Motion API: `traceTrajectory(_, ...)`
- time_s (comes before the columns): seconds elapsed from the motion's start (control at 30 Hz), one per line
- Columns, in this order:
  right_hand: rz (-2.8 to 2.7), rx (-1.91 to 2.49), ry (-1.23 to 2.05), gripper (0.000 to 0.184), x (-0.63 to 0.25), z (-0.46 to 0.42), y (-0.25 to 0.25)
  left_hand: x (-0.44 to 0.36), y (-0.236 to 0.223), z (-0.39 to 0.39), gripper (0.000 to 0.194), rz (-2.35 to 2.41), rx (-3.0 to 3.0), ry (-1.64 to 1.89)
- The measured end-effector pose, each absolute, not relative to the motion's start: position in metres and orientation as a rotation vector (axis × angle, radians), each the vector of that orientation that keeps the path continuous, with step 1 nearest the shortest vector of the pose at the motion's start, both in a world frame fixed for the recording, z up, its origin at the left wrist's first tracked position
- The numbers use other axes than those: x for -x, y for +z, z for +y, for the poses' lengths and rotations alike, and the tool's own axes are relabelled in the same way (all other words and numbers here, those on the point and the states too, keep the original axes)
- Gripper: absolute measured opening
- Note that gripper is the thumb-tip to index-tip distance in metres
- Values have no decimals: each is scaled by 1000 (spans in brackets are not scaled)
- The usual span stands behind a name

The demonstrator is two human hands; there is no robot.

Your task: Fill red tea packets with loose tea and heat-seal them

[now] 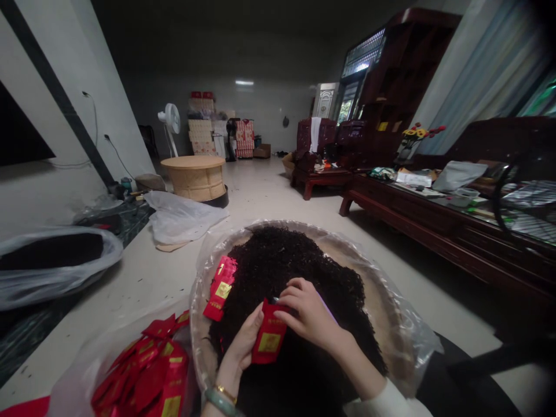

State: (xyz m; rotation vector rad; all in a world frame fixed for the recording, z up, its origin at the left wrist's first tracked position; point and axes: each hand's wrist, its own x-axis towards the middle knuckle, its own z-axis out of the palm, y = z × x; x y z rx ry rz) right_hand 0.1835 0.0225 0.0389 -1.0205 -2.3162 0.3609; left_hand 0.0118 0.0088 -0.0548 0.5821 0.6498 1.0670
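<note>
A large round woven tray (pixel 382 313) lined with clear plastic holds a heap of dark, curly dried tea leaves (pixel 286 260). Over the heap, my left hand (pixel 243 341) and my right hand (pixel 310 313) both grip a red foil packet with a gold label (pixel 269 333). My right fingers pinch its open top, and my left hand supports its side. Another red packet (pixel 220 288) lies on the tray by the heap. Many more red packets (pixel 147 370) sit in a clear plastic bag at lower left.
A plastic bag of dark contents (pixel 52 255) lies at left, and a white plastic sheet (pixel 182 217) lies on the floor ahead. Beyond stand a round wooden table (pixel 193 176), stacked cartons (pixel 202 124) and a fan (pixel 170 121). A cluttered dark wooden bench (pixel 434 226) runs along the right.
</note>
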Motion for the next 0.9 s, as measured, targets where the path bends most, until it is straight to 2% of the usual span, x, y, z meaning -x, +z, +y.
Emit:
traceTrajectory(0.1, -2416, 998, 256, 10, -182, 25, 39, -14, -51, 8, 61, 647, -609, 1061)
traceTrajectory(0.33, -2385, 1021, 225, 20, -184, 32, 21, -15, -49, 5, 66, 657, -664, 992)
traceTrajectory(0.57, -2263, 1175, 364, 14, -191, 35, 17, -12, -38, 0, 59, 642, -871, 890)
traceTrajectory(0.67, -2259, 1340, 442, 26, -187, 33, 23, -15, -39, 0, 55, 726, -883, 921)
traceTrajectory(0.77, -2270, 1432, 505, 42, -183, 33, 25, -18, -41, 1, 61, 778, -885, 914)
traceTrajectory(0.9, -2237, 1368, 560, 43, -183, 37, 24, -22, -42, 2, 64, 763, -836, 936)
